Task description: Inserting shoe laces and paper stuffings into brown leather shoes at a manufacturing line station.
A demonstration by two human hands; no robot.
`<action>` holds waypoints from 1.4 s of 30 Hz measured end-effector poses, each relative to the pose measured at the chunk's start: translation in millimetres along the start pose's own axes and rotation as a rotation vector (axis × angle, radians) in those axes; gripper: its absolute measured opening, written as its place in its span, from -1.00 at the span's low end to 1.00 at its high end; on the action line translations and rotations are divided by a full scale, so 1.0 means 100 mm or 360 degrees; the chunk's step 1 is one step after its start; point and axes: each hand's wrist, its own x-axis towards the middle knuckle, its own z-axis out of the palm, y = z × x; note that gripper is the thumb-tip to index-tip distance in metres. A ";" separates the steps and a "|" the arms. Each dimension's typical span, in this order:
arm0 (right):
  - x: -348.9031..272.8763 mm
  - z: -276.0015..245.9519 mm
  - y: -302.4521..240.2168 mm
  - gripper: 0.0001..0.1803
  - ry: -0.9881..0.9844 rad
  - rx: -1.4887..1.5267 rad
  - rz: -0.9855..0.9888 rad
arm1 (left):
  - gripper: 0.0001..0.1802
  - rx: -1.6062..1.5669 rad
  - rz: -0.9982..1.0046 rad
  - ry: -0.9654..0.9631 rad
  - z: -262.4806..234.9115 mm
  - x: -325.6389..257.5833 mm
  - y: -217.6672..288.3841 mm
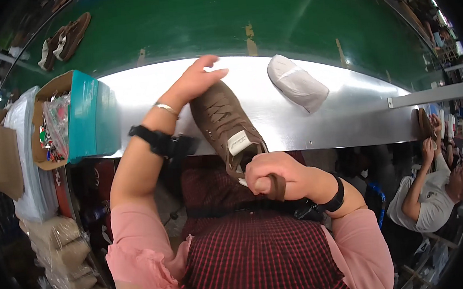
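Resting mostly on the bench (360,115), the shoe (213,113) lies between the two hands, its heel jutting past the near edge toward the apron (256,251). The left hand (203,81) is at the toe, thumb and fingers spread apart. The right hand (278,173) is curled into a fist beside the heel, clamped on a brown strip (277,187) (whether it also grips the shoe, I cannot tell). The toe points away from the person and slightly left; the long axis slants back rightward to the heel, with laces (219,108) and pale tag (238,142) facing up. A white bundle (297,83) lies to the right, apart from the shoe.
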 end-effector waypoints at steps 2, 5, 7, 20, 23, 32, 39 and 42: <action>0.01 0.06 -0.02 -0.66 -0.0098 0.0314 0.0247 | -0.46 0.0899 0.0397 0.0061 0.17 0.10 -0.07; -0.26 0.01 0.08 -0.61 -0.0179 0.0674 0.0548 | -0.52 0.0837 0.0270 0.0018 0.19 0.09 0.01; -0.38 -0.08 0.01 -0.58 -0.0116 0.0708 0.0649 | -0.55 0.0881 0.0230 0.0157 0.20 0.00 0.00; -0.18 -0.17 -0.20 -0.66 -0.0442 0.0227 -0.0041 | -0.59 0.0808 0.0198 0.0280 0.25 0.02 -0.02; -0.07 -0.05 -0.41 -0.75 -0.0357 -0.0404 -0.0224 | -0.65 0.0333 0.0261 0.0509 0.21 0.00 -0.14; -0.26 0.02 -1.01 -0.79 -0.0346 -0.0672 -0.0279 | -0.43 -0.0948 -0.0343 -0.0110 0.11 -1.62 0.49; -0.06 0.39 -0.57 -0.66 -0.0686 -0.0537 -0.0347 | -0.72 -0.1713 -0.0064 -0.0574 0.60 -1.87 0.80; -0.19 0.12 -0.65 -0.63 -0.0471 -0.0598 -0.0420 | -0.79 -0.2293 -0.0139 0.0072 0.41 -1.98 0.64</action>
